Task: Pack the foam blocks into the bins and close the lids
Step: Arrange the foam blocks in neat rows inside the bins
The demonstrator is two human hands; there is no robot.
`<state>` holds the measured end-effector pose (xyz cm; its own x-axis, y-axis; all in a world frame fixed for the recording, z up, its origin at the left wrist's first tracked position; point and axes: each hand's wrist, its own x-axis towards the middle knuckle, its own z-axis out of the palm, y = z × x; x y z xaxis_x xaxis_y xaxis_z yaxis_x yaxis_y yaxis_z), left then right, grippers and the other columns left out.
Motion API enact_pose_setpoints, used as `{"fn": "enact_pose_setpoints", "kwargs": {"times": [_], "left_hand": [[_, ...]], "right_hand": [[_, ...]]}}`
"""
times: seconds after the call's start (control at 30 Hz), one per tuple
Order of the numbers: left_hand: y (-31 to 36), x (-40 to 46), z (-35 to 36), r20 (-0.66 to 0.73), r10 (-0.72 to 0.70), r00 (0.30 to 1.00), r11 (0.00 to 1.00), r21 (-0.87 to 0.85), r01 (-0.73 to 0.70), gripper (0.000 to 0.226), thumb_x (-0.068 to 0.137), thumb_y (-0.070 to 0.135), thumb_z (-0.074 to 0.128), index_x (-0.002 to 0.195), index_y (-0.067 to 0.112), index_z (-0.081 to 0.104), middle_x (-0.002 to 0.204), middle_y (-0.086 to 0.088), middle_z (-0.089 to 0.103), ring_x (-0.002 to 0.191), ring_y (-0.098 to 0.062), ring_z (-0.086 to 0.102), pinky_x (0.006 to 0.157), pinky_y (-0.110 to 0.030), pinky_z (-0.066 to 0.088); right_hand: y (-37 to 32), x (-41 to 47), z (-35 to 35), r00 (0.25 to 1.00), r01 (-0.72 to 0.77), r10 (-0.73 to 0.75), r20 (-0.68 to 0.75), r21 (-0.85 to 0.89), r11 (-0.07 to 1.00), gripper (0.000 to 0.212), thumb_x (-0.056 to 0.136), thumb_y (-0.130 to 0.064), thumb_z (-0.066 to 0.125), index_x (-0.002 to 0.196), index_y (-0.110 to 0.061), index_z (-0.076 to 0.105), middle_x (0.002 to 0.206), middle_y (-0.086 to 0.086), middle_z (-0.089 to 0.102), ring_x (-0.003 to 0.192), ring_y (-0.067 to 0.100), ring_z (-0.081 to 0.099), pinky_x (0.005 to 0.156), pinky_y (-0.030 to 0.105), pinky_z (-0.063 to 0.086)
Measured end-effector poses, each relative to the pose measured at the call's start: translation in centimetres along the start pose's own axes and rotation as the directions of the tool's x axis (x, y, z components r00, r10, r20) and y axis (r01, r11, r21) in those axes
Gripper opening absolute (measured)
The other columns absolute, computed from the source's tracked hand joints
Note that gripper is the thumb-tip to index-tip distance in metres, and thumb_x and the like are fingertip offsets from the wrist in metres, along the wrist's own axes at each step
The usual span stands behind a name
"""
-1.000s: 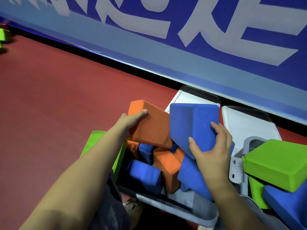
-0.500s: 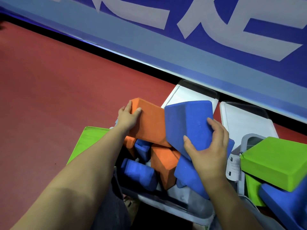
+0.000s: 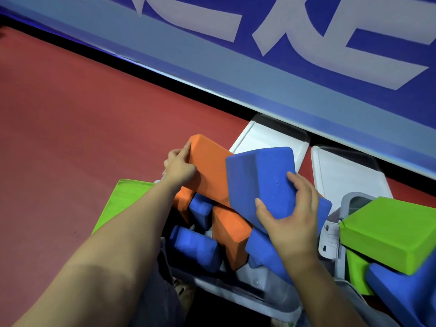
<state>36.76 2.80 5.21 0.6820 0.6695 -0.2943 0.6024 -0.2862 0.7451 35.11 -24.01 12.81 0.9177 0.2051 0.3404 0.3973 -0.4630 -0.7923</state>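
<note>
With the left hand point(image 3: 180, 165) gripping the orange foam block point(image 3: 210, 168) and the right hand point(image 3: 286, 215) clasping the blue foam block point(image 3: 262, 178) above the overfull grey bin point(image 3: 247, 293), both probably need laying flat.

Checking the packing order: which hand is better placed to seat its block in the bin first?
Left, probably. The left hand holds the orange block at the bin's far left, with an open gap just below. The right hand grips the blue block, tilted atop piled blocks.
</note>
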Motion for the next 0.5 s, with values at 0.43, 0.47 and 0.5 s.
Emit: {"fn": "enact_pose_setpoints", "kwargs": {"times": [0.43,0.47,0.5], "left_hand": [[-1.5,0.4,-0.8,0.059,-0.031,0.998,0.997,0.073,0.027,0.083,0.083,0.016,0.062,0.152,0.028,0.019,0.161,-0.004,-0.006,0.146,-0.024,0.017,0.111,-0.036,0.030],[-1.4,0.3,-1.5,0.029,0.008,1.000,0.998,0.059,-0.009,0.080,0.084,0.014,0.062,0.152,0.026,0.022,0.161,-0.004,-0.005,0.146,-0.023,0.017,0.110,-0.034,0.030],[-1.3,0.1,-2.5,-0.005,0.052,0.999,0.997,0.062,-0.052,0.077,0.085,0.014,0.062,0.151,0.023,0.025,0.161,-0.006,-0.003,0.146,-0.022,0.016,0.112,-0.033,0.028]], "right_hand": [[0.9,-0.3,0.8,0.988,-0.093,0.095,0.124,-0.022,0.995,0.070,0.073,-0.022,0.078,0.134,-0.018,0.045,0.138,-0.002,0.039,0.122,-0.001,0.036,0.091,-0.009,0.020],[0.8,-0.3,0.9,0.987,-0.093,0.095,0.132,-0.026,0.995,0.069,0.074,-0.023,0.078,0.135,-0.019,0.044,0.139,-0.003,0.037,0.121,-0.003,0.036,0.090,-0.009,0.020],[0.8,-0.3,1.0,0.984,-0.093,0.097,0.146,-0.030,0.995,0.070,0.075,-0.023,0.077,0.135,-0.019,0.043,0.139,-0.005,0.035,0.122,-0.003,0.035,0.090,-0.010,0.020]]}}
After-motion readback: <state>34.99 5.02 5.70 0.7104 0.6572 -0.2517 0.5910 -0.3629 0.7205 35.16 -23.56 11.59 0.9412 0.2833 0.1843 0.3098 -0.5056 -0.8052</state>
